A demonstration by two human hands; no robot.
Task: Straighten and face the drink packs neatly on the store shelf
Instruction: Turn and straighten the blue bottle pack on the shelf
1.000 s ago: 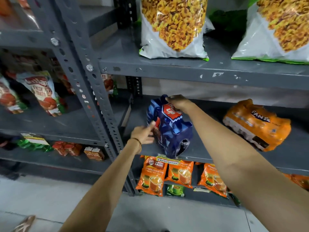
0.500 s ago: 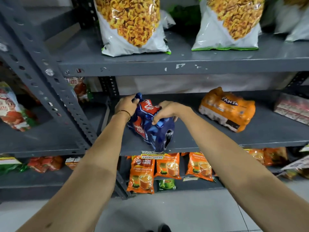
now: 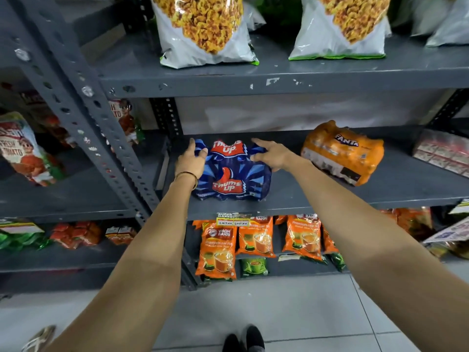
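A blue Thums Up drink pack (image 3: 231,174) stands on the grey middle shelf (image 3: 330,199), its logo side turned squarely toward me. My left hand (image 3: 190,160) grips its upper left corner. My right hand (image 3: 271,154) clasps its upper right corner. An orange Fanta drink pack (image 3: 342,152) lies further right on the same shelf, skewed at an angle and apart from the blue pack.
Big snack bags (image 3: 205,29) sit on the shelf above. Orange tea packets (image 3: 218,247) hang below the shelf edge. A slanted grey upright (image 3: 83,105) stands just left of my left arm. Pink-wrapped boxes (image 3: 444,156) rest at the far right.
The blue pack has been turned from edge-on to facing front. Both hands have shifted to its upper corners, and my view has moved right.
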